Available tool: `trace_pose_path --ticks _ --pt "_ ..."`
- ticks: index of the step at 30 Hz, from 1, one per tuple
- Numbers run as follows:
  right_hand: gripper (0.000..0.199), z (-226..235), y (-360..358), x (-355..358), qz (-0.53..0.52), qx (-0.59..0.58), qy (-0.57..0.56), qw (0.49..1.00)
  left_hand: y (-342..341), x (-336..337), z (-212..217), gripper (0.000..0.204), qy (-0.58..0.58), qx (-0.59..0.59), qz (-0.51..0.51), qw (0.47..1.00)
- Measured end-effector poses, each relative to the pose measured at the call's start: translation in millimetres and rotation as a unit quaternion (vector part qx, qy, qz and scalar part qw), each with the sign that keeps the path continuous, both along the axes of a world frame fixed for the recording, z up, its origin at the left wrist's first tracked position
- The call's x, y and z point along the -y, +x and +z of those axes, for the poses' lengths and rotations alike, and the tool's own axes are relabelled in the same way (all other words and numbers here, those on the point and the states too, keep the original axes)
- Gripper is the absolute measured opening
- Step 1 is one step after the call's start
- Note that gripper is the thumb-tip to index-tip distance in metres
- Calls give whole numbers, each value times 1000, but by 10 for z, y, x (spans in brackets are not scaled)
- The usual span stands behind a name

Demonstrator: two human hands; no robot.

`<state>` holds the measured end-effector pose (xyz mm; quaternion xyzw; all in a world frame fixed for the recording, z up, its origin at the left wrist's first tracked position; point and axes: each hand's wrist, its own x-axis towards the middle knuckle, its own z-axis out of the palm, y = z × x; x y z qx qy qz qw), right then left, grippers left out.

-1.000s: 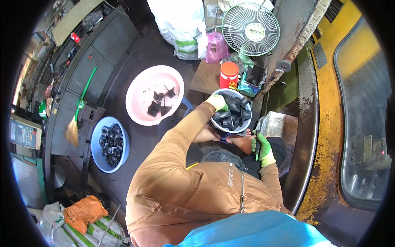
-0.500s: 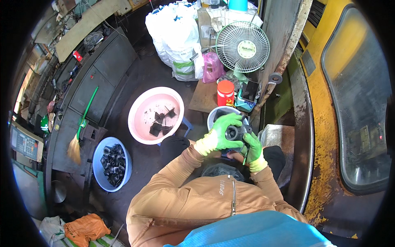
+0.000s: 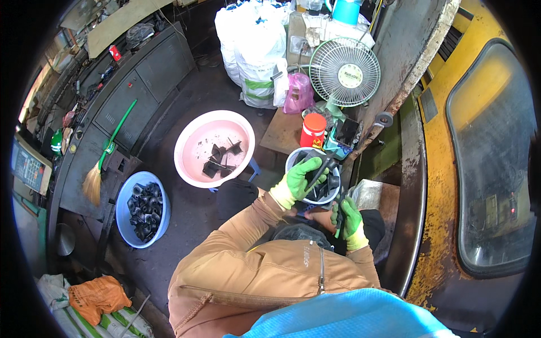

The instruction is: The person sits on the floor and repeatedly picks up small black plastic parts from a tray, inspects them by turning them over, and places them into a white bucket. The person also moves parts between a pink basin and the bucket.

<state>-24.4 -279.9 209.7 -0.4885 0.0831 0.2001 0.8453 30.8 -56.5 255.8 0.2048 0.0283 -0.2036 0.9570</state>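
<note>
My left hand (image 3: 297, 181), in a green and yellow glove, grips a black molded part (image 3: 320, 170) over a pale blue basin (image 3: 337, 194). More black parts (image 3: 333, 181) lie in that basin. Lower and to the right, my gloved right hand (image 3: 351, 218) is closed round a slim dark hand tool (image 3: 340, 207) with a green end; its exact kind does not show. The tool is apart from the part in my left hand.
A pink basin (image 3: 186, 176) with several black pieces stands left of my knee. Further left is a blue basin (image 3: 164, 222) full of black parts. A fan (image 3: 345, 72), a red-lidded jug (image 3: 313, 130) and white sacks (image 3: 260, 62) stand ahead. A yellow machine (image 3: 437, 225) borders my right.
My hands, close together at the black part before, have moved apart. The left has tilted the part over the basin; the right has dropped lower with the tool. The view has shifted slightly.
</note>
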Motion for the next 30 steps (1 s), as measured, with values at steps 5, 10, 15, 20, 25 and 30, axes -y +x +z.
trace_pose_path --ticks 5,10,15,20,25,30 --pt "59 -5 11 -121 32 251 -240 937 -10 115 64 39 62 119 77 988" --pt "102 6 254 -264 -28 564 -449 693 -127 225 368 36 328 227 173 900" --pt "94 230 333 -410 -49 621 -455 636 -227 362 467 39 383 238 174 876" --pt "54 308 285 -665 -114 431 -137 884 -330 434 378 45 508 292 229 777" --pt "46 176 198 -700 -107 352 -11 930 -359 489 320 48 553 335 287 707" --pt "45 195 188 -657 -116 282 18 952 -363 510 285 49 596 395 355 602"
